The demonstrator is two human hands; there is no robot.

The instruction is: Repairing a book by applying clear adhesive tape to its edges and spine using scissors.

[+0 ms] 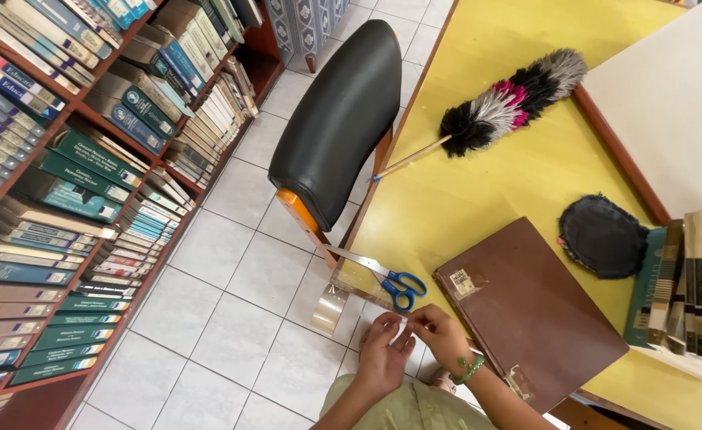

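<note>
Both hands, left hand (383, 350) and right hand (440, 334), pinch a clear strip of sticky tape (406, 318) between fingertips, its length running hand to hand, just below the blue-handled steel scissors (383, 279) at the yellow tabletop (478, 183) edge.

Bright, even daylight flooded my view; the yellow table (526, 183) glowed, barely a shadow on it. Soft glare sat on the black chair back (343, 111) at top centre. Bookshelves (64, 175) at the left edge bowed outward, wide-lens stretch. My hands, low centre, looked slightly soft.
</note>
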